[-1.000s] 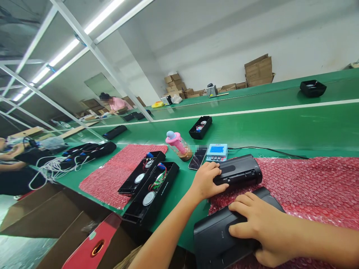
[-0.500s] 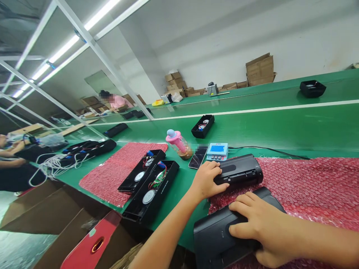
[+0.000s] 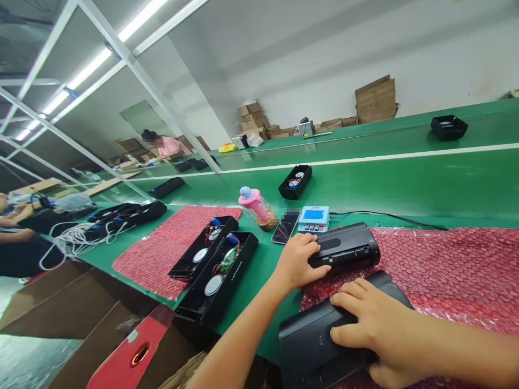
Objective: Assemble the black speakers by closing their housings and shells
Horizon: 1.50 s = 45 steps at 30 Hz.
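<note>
My left hand (image 3: 298, 260) grips the end of a closed black speaker casing (image 3: 348, 246), thumb on the near side and fingers over the top. Closer to me, my right hand (image 3: 377, 329) is clamped across a second black casing (image 3: 312, 346), its thumb beside a round recess. Both casings rest on red bubble wrap (image 3: 441, 270). Just beyond the left hand are a light-blue meter (image 3: 314, 218) with a lit screen and a phone (image 3: 285, 227). To the left lie two open black casings (image 3: 221, 275), showing round drivers, wires and a green circuit board.
A pink-lidded bottle (image 3: 259, 208) stands behind the open casings. Open casings (image 3: 295, 182) sit on the green belts (image 3: 385, 183). White cables (image 3: 85, 237) lie in a heap at left, near a co-worker's arm. Cardboard boxes (image 3: 60, 313) stand below the bench edge.
Both hands keep their hold on the two casings. On the nearer belt the open casing has shifted slightly right; the far one has shifted slightly left. The view has moved a little.
</note>
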Motion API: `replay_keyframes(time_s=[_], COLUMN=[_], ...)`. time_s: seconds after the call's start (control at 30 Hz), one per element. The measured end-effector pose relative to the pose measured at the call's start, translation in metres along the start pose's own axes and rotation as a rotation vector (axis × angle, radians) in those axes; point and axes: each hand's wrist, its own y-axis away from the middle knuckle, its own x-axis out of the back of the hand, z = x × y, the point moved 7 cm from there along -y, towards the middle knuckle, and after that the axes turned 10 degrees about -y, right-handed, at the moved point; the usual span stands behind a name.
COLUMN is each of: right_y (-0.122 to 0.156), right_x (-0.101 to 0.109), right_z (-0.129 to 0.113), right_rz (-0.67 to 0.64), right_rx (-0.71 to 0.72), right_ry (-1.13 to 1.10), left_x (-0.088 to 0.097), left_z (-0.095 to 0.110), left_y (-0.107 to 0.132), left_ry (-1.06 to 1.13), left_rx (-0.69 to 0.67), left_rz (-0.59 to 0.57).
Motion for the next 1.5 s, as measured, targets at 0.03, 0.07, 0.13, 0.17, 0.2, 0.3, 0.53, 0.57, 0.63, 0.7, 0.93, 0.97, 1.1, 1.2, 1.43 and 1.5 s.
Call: replay_keyframes(time_s=[0.03,0.07,0.13,0.17,0.2,0.3,0.53,0.57,0.63,0.7,0.93,0.97,1.1,1.2,1.43,1.5], right_y=[0.0,0.0,-0.0001,-0.0001,-0.0002,-0.0008,-0.002,-0.0016,-0.0005,0.0004,-0.0014,-0.0016,-0.0013,-0.0012,-0.0001,0.0002], right_x=[0.0001,0.0002,0.0,-0.0001,-0.0001,0.0002,0.0006,0.0005,0.0006,0.0005,0.0016,0.0016,0.0009,0.0009,0.0014,0.0015], right_z=[0.0,0.0,0.0001,0.0002,0.0002,0.0003,0.0003,-0.0001,-0.0009,-0.0013,-0.0006,-0.0005,-0.0006,-0.0009,-0.0012,-0.0014], right_rz=[-0.001,-0.003,-0.008,-0.01,-0.011,-0.006,0.013,0.011,0.01,0.005,-0.011,-0.011,-0.011,-0.013,0.014,0.023], right_rx=[-0.002,-0.004,-0.007,-0.009,-0.009,-0.006,0.003,0.004,0.005,0.002,-0.009,-0.009,-0.01,-0.011,0.001,0.005], right_ry=[0.002,0.004,0.005,0.005,0.004,0.011,0.016,0.014,0.013,0.01,0.025,0.026,0.025,0.025,0.02,0.022], left_x=[0.0001,0.0002,0.0003,0.0003,0.0004,0.0005,0.0002,0.0,-0.0003,-0.0005,-0.0003,-0.0003,-0.0007,-0.0009,-0.0002,-0.0003], left_z=[0.0001,0.0002,0.0004,0.0005,0.0005,0.0004,0.0004,0.0003,0.0002,0.0002,-0.0001,-0.0002,-0.0007,-0.0007,-0.0002,-0.0002], left_y=[0.0,0.0,-0.0001,-0.0001,0.0,0.0,0.0002,0.0003,0.0004,0.0003,-0.0002,-0.0001,0.0001,0.0,0.0002,0.0004], left_ry=[0.0,0.001,0.002,0.003,0.004,0.003,0.003,0.003,0.003,0.004,0.011,0.011,0.011,0.011,0.009,0.009], left_rx=[0.001,0.002,0.001,0.001,0.002,0.004,0.008,0.01,0.012,0.013,0.012,0.013,0.019,0.021,0.02,0.021], left_rz=[-0.002,-0.004,-0.006,-0.008,-0.008,-0.005,-0.007,-0.008,-0.009,-0.01,-0.014,-0.014,-0.015,-0.015,-0.01,-0.012])
